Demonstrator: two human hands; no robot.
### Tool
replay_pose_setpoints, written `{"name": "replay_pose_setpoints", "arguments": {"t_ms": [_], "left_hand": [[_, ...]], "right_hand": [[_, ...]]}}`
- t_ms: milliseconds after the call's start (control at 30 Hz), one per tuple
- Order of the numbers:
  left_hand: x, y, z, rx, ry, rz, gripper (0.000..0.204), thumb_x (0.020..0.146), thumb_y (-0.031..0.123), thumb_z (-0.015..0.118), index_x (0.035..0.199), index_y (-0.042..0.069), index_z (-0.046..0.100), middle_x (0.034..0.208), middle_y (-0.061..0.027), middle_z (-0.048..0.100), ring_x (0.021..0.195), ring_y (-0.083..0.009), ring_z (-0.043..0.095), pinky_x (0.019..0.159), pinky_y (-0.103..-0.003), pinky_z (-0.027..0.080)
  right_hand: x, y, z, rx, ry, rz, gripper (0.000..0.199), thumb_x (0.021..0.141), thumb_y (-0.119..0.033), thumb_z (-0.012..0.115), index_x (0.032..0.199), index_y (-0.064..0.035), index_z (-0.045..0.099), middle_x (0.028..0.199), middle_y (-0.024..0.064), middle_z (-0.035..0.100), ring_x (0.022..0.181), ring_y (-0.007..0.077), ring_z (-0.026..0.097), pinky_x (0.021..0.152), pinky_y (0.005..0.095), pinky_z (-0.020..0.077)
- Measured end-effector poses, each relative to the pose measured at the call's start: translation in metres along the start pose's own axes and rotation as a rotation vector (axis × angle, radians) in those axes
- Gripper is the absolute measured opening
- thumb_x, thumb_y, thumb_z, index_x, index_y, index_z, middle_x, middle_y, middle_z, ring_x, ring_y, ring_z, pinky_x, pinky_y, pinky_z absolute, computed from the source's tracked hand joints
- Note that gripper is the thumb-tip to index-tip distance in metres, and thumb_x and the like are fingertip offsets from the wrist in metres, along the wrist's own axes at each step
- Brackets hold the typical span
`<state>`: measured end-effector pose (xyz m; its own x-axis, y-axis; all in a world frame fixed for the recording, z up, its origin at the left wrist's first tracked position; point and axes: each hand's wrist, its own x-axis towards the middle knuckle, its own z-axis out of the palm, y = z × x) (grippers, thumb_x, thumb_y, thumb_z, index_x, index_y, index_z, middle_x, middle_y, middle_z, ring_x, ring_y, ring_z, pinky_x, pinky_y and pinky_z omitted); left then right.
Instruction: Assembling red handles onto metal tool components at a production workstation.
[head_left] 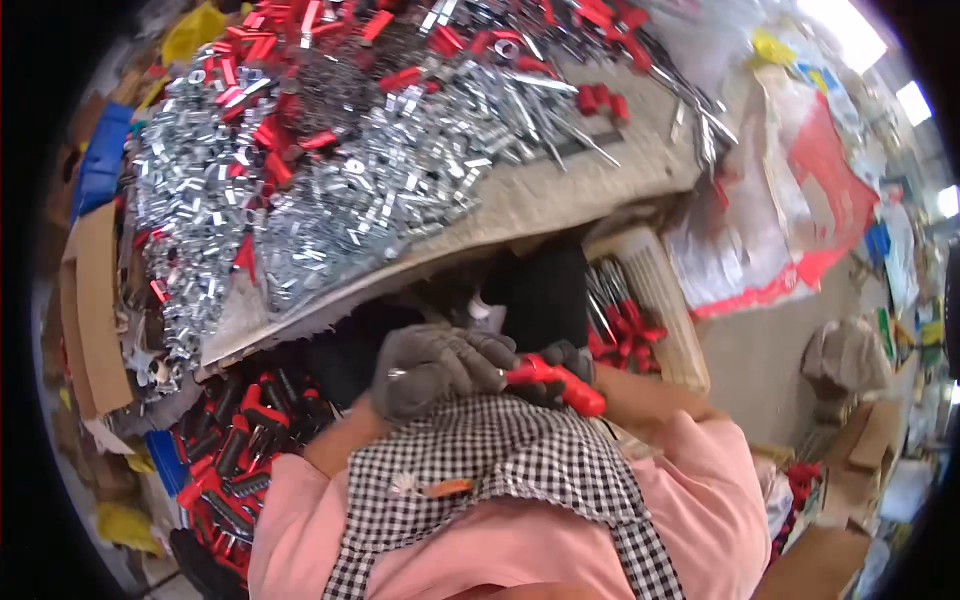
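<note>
My right hand [566, 362], in a dark grey glove, is closed around a red plastic tool handle [582, 396] held crosswise in front of the checked apron. My left hand [440, 370], in a similar grey glove, is closed with its fingers curled at the handle's left end. A small bright spot shows by those fingertips, but what they pinch is too hidden to name. Beyond both hands is the worktable [560, 205], heaped with small silvery metal pieces [390, 170] and red parts [275, 150].
Red-and-black handled tools [240, 440] fill a space at my lower left. A box [672, 300] at my right holds red-handled metal tools [625, 320]. Long metal rods [545, 110] lie on the table. A red-and-white sack [800, 200] stands right of it, cardboard [100, 310] at left.
</note>
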<state>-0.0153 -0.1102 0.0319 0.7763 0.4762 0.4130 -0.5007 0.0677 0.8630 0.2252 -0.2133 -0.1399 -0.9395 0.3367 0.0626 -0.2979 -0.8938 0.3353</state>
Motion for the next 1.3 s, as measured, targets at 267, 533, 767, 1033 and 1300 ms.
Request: {"name": "replay_pose_setpoints", "arguments": {"t_ms": [267, 533, 767, 1033, 1300], "left_hand": [[0.064, -0.003, -0.033, 0.629, 0.343, 0.110, 0.082, 0.080, 0.056, 0.061, 0.135, 0.001, 0.036, 0.121, -0.0155, 0.054, 0.112, -0.0265, 0.052, 0.098, -0.039, 0.040], [0.071, -0.022, -0.085, 1.863, 0.434, 0.148, 0.038, 0.076, 0.020, 0.072, 0.108, 0.004, 0.058, 0.107, -0.0140, 0.060, 0.102, -0.0313, 0.055, 0.091, -0.042, 0.043], [0.060, -0.044, -0.099, 1.893, 0.524, 0.134, 0.036, 0.073, 0.020, 0.063, 0.104, 0.002, 0.057, 0.107, -0.0193, 0.057, 0.108, -0.0419, 0.049, 0.093, -0.053, 0.040], [0.038, -0.036, -0.103, 1.982, 0.623, 0.233, 0.031, 0.072, 0.017, 0.062, 0.100, 0.005, 0.055, 0.106, -0.0134, 0.056, 0.107, -0.0368, 0.050, 0.093, -0.053, 0.039], [0.064, -0.032, -0.101, 1.839, 0.686, 0.143, 0.025, 0.065, 0.007, 0.065, 0.090, 0.005, 0.060, 0.100, -0.0126, 0.060, 0.096, -0.0343, 0.055, 0.086, -0.047, 0.044]], "right_hand": [[-0.106, 0.055, 0.107, -0.814, 0.428, -1.077, 0.086, 0.052, -0.018, 0.078, 0.127, 0.0102, 0.045, 0.093, 0.0211, 0.063, 0.070, 0.0265, 0.063, 0.054, 0.0357, 0.0540], [-0.194, 0.047, 0.020, -0.810, 1.564, -1.464, 0.056, 0.075, -0.009, 0.062, 0.129, -0.0040, 0.050, 0.105, 0.0159, 0.063, 0.086, 0.0248, 0.065, 0.073, 0.0356, 0.0548], [-0.303, -0.103, -0.262, -0.251, 1.085, -1.283, 0.049, 0.086, -0.043, 0.052, 0.120, -0.0073, 0.056, 0.110, 0.0125, 0.062, 0.103, 0.0284, 0.058, 0.087, 0.0430, 0.0462], [-0.229, -0.081, -0.325, -1.244, 1.765, -0.643, 0.036, 0.081, -0.035, 0.053, 0.115, -0.0228, 0.057, 0.105, 0.0047, 0.064, 0.089, 0.0230, 0.061, 0.077, 0.0354, 0.0516], [-0.162, -0.080, -0.151, -2.309, 1.845, 0.590, 0.035, 0.076, -0.031, 0.061, 0.109, -0.0216, 0.064, 0.100, 0.0083, 0.066, 0.089, 0.0248, 0.064, 0.073, 0.0382, 0.0522]]}}
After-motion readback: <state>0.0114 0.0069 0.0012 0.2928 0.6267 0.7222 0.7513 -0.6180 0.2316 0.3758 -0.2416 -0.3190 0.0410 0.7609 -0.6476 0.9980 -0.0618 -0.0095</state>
